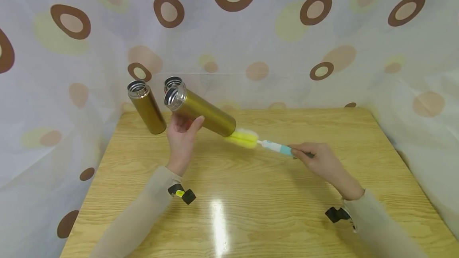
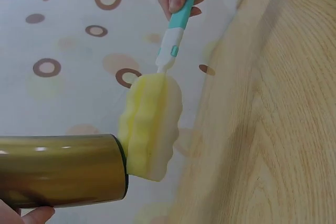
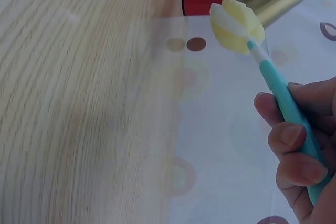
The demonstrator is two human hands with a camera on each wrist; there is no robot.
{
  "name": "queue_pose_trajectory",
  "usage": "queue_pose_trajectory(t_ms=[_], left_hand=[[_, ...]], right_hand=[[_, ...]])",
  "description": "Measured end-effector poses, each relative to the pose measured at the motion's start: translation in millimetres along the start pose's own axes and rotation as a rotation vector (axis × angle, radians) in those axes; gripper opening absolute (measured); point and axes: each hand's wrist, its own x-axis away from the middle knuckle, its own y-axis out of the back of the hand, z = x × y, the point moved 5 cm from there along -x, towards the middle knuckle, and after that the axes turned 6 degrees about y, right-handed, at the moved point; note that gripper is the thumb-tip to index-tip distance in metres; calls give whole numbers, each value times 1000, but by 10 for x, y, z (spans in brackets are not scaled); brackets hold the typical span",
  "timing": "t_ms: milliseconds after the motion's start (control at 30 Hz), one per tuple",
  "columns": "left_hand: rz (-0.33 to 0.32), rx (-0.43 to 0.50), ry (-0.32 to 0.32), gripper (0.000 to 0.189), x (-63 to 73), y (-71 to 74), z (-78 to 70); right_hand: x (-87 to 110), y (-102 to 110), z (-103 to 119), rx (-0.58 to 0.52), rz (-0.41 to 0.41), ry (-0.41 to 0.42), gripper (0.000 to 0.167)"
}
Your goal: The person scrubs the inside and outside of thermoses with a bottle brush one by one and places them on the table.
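Observation:
My left hand (image 1: 181, 140) grips a gold thermos flask (image 1: 209, 114) round its side. The flask is tilted, its uncapped mouth up at the left and its base down at the right. With my right hand (image 1: 319, 161) I hold a bottle brush (image 1: 274, 146) by its turquoise and white handle. Its yellow and white sponge head (image 2: 149, 127) is at the flask's base, outside it, and seems to touch the base edge. In the right wrist view, my fingers (image 3: 302, 171) curl round the brush handle.
Another gold flask (image 1: 148, 108) stands uncapped on the wooden table (image 1: 251, 194) at the far left. A red flask (image 3: 210, 2) stands behind the held one, mostly hidden in the head view. A patterned cloth (image 1: 236, 39) hangs behind the table and along its sides.

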Motion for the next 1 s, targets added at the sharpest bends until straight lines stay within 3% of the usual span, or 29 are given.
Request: queue_pose_trajectory(t_ms=[200,400,600,733,900,1000], left_hand=[[40,3,17,52,46,-40,60],[87,20,-19,56,106,-147,88],[76,56,-79,55,103,-200,78],[52,10,-101,55,68,-188,38],[-5,-27,-73,54,18,-117,8],[14,-24,-56,55,16,-106,1]], right_hand=[[0,97,-67,36,-59,12,21],[-46,-29,-35,82,-70,82,20],[-48,-161,35,36,-32,81,20],[-31,-164,48,6,-20,84,19],[24,-60,-23,-23,-16,39,21],[52,44,-64,0,-49,18,21]])
